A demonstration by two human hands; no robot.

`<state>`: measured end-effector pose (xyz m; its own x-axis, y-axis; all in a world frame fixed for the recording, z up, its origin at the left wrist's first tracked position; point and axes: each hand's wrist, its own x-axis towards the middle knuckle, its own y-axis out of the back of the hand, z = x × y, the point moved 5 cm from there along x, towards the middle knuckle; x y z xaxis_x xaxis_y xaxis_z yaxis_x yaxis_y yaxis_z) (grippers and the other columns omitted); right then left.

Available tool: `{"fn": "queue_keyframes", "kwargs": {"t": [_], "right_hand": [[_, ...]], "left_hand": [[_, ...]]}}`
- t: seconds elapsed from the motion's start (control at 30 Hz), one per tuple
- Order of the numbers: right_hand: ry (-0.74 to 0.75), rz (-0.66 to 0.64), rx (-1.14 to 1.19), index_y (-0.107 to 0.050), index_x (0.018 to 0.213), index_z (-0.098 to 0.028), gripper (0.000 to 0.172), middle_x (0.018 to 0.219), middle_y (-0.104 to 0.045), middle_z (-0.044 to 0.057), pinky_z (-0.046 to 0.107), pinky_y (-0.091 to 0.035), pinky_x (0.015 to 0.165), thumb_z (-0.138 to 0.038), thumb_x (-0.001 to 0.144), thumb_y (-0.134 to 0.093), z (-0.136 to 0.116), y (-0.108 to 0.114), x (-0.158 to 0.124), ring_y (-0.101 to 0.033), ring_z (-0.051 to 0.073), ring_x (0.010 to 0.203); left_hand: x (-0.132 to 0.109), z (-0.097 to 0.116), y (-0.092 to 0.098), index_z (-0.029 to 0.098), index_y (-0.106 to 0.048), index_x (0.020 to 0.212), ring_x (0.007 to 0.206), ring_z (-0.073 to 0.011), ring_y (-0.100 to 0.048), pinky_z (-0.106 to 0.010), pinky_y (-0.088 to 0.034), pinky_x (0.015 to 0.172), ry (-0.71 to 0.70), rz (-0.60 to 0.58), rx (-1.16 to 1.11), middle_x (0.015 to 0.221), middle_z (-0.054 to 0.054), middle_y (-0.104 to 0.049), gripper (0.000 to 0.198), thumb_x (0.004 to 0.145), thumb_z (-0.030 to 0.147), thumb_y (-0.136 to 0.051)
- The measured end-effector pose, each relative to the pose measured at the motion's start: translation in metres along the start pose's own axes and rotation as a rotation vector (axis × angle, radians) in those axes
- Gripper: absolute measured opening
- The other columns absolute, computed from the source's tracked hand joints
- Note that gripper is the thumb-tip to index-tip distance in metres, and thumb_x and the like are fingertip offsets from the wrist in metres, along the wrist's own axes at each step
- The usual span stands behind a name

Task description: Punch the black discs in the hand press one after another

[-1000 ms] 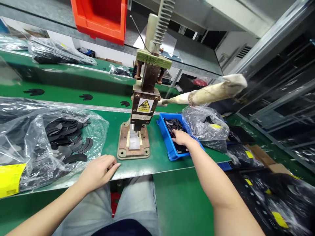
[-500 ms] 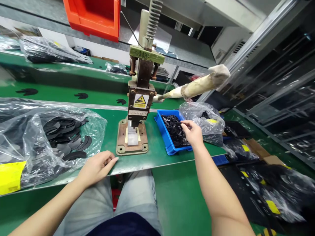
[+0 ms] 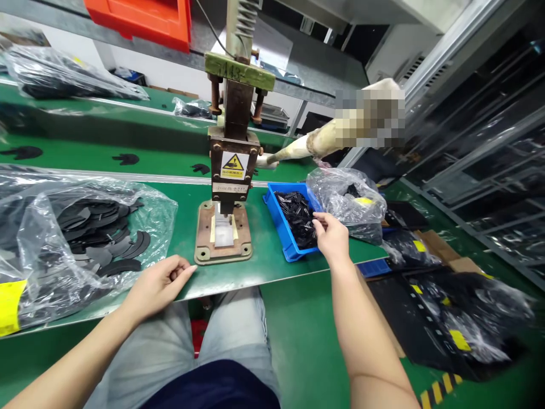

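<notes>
A hand press (image 3: 232, 153) with a wrapped lever stands on the green bench, a small metal plate (image 3: 223, 233) on its base. To its right is a blue tray (image 3: 279, 227) full of small black parts (image 3: 296, 213). My right hand (image 3: 332, 236) is over the tray's right edge, thumb and fingertips bent together; what they hold, if anything, is too small to name. My left hand (image 3: 164, 284) rests at the bench's front edge, left of the press base, fingers curled and no part visible in it. Beside it lies a clear bag (image 3: 55, 244) with curved black pieces (image 3: 102, 227).
Behind the press, a green strip (image 3: 85, 156) carries several flat black pieces (image 3: 125, 159). An orange bin (image 3: 145, 20) sits on the shelf above. The lever (image 3: 327, 139) reaches out over the right side. Another clear bag (image 3: 349, 199) is behind the tray; more bags lie at right.
The view has shifted slightly, so the press, tray and bags appear further left. My right hand stays at the tray's right edge, and my left hand remains at the bench edge.
</notes>
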<state>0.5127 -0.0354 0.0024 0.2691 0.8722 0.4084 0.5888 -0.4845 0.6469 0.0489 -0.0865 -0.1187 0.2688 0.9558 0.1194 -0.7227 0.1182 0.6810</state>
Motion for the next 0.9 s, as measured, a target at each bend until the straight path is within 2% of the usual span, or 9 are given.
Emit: {"fn": "queue_keyframes", "kwargs": {"t": [0.1,0.17,0.27,0.37,0.5,0.67,0.9], "right_hand": [[0.023,0.031,0.114,-0.073,0.113,-0.023,0.031,0.109,-0.077,0.009,0.045,-0.058,0.097,-0.044,0.094,-0.061,-0.016,-0.002,-0.022,-0.071,0.023,0.097],[0.05,0.026,0.208,-0.072,0.115,-0.024,0.03,0.114,-0.076,0.009,0.044,-0.06,0.098,-0.044,0.095,-0.061,-0.032,-0.011,-0.043,-0.072,0.022,0.102],[0.113,-0.035,0.34,-0.073,0.11,-0.027,0.022,0.114,-0.075,0.007,0.044,-0.06,0.101,-0.04,0.095,-0.064,-0.058,-0.032,-0.078,-0.072,0.022,0.108],[0.176,-0.132,0.454,-0.074,0.106,-0.029,0.014,0.107,-0.077,0.006,0.045,-0.061,0.099,-0.033,0.095,-0.066,-0.082,-0.055,-0.109,-0.073,0.022,0.105],[0.229,-0.241,0.565,-0.075,0.108,-0.032,0.016,0.104,-0.078,0.006,0.048,-0.062,0.094,-0.029,0.095,-0.066,-0.103,-0.082,-0.136,-0.073,0.024,0.103],[0.267,-0.315,0.624,-0.075,0.11,-0.033,0.02,0.105,-0.079,0.004,0.047,-0.062,0.092,-0.026,0.094,-0.067,-0.113,-0.099,-0.148,-0.074,0.023,0.102],[0.293,-0.354,0.604,-0.074,0.111,-0.032,0.02,0.106,-0.079,0.005,0.046,-0.062,0.093,-0.026,0.095,-0.065,-0.117,-0.106,-0.153,-0.073,0.023,0.102]], "left_hand": [[0.0,0.002,0.003,0.022,-0.068,0.089,0.067,-0.0151,-0.06,-0.026,-0.047,0.064,-0.009,0.042,-0.016,0.074,0.001,-0.066,0.031,0.097,0.051,-0.062],[-0.002,0.012,0.006,0.022,-0.068,0.089,0.068,-0.0148,-0.06,-0.026,-0.048,0.066,-0.028,0.087,-0.036,0.076,0.0,-0.067,0.029,0.097,0.049,-0.062],[-0.004,0.041,0.01,0.021,-0.068,0.091,0.069,-0.0152,-0.06,-0.027,-0.05,0.068,-0.094,0.137,-0.088,0.078,-0.001,-0.067,0.025,0.098,0.045,-0.063],[-0.004,0.078,0.011,0.021,-0.068,0.1,0.073,-0.016,-0.063,-0.029,-0.052,0.07,-0.19,0.144,-0.162,0.083,-0.003,-0.068,0.018,0.097,0.038,-0.064],[-0.004,0.112,0.011,0.022,-0.065,0.113,0.078,-0.0161,-0.065,-0.03,-0.055,0.073,-0.328,0.114,-0.233,0.093,-0.005,-0.07,0.019,0.096,0.029,-0.067],[-0.006,0.123,0.01,0.022,-0.063,0.122,0.08,-0.0155,-0.065,-0.031,-0.055,0.076,-0.408,0.086,-0.245,0.1,-0.006,-0.072,0.027,0.095,0.024,-0.069],[-0.006,0.127,0.009,0.022,-0.066,0.117,0.086,-0.0176,-0.068,-0.031,-0.057,0.077,-0.432,0.091,-0.26,0.103,-0.008,-0.073,0.022,0.095,0.021,-0.069]]}}
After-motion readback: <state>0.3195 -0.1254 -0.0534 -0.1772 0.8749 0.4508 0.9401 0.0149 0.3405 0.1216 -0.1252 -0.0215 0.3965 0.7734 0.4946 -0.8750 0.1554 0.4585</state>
